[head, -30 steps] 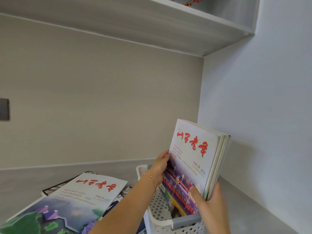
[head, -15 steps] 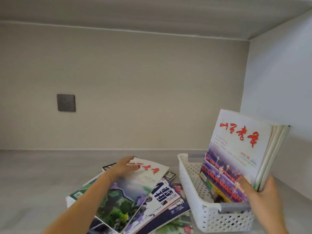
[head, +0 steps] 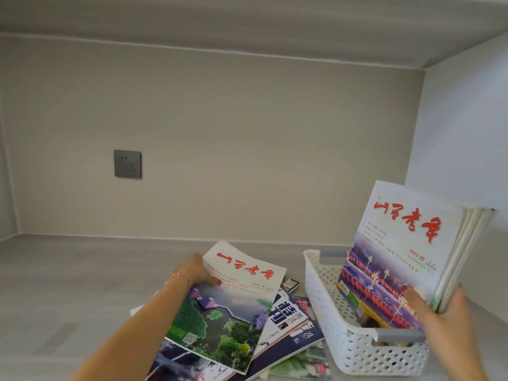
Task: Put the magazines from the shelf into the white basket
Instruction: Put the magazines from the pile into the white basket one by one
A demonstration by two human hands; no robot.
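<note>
A white perforated basket (head: 324, 301) with grey handles stands on the shelf at the lower right. Several magazines (head: 404, 248) stand upright in it, leaning right, the front one with red script on a white cover. My right hand (head: 442, 314) grips their lower right corner. To the left of the basket lies a loose pile of magazines (head: 291, 323). My left hand (head: 193, 270) holds the left edge of the top magazine (head: 225, 306), which has a green and purple landscape cover and is lifted slightly off the pile.
The grey shelf surface (head: 68, 284) extends to the left and behind the pile. A dark wall socket (head: 127, 163) sits on the back panel. The upper shelf board runs overhead, and a white side wall (head: 464, 133) closes the right side.
My left hand left the upright magazines, reached down to the pile and took hold of the top magazine. The view swung left and down. My right hand stays on the magazines in the basket.
</note>
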